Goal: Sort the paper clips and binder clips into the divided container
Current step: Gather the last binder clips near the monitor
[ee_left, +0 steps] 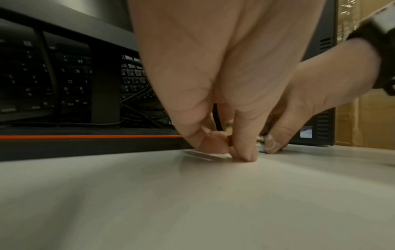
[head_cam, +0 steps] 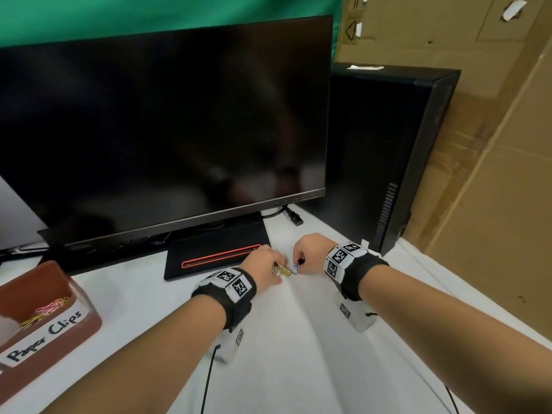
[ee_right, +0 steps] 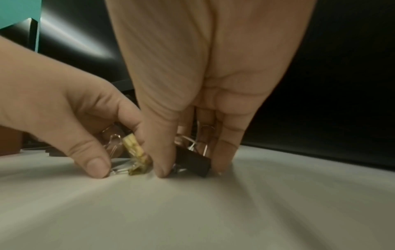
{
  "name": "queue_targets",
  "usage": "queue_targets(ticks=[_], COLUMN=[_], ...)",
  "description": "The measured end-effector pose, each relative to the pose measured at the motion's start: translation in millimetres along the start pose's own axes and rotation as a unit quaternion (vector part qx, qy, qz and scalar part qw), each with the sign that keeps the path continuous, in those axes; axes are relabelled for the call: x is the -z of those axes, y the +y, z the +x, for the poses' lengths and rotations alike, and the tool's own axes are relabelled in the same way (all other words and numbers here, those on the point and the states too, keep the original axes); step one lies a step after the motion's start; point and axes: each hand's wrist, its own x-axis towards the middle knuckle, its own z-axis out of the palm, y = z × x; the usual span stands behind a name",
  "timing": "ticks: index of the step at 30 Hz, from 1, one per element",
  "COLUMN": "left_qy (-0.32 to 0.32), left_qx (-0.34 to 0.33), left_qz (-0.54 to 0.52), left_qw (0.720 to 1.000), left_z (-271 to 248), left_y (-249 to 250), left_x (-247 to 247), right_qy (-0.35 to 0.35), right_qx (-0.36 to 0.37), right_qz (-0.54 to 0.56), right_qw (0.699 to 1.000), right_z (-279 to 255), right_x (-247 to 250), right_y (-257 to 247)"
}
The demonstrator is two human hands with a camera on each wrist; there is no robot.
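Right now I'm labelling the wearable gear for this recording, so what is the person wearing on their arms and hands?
Both forearms are bare, with no sleeves or gloves. Each wrist carries a black strap: the left wrist strap and the right wrist strap. Both hold white blocks printed with black square marker patterns. A thin black cable trails from the left unit. The left hand and right hand show no rings.

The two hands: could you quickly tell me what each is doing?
Left hand: pinches the gold binder clip.
Right hand: pinches the black binder clip.

Both hands (head_cam: 263, 265) (head_cam: 309, 253) pinching, fingertips down
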Motion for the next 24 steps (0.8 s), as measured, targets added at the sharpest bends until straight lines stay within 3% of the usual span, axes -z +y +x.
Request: queue_targets(ticks=[5,11,18,24], left_qy=[0.045,0.097,0.078,0.076], left_qx=[0.038,0.081,0.124,0.134], left_qz=[-0.009,-0.094,-0.179,-0.187], left_qw=[0.998,0.988,0.973,0.97], left_z=[-10,-38,-69,-92], left_y=[-9,-35,-61,-67], left_x=[2,11,19,22], right_qy=[-0.005,-0.018,-0.056,-0.014], right_qx=[0.006,0.03,0.04,0.007], right_qz=[0.01,0.041,0.012,0.019], right_qw=[1.0,0.999,0.998,1.0], right_z=[0,-9,-10,-4], right_x=[-2,1,1,-7], right_y=[0,-4,-30,-43])
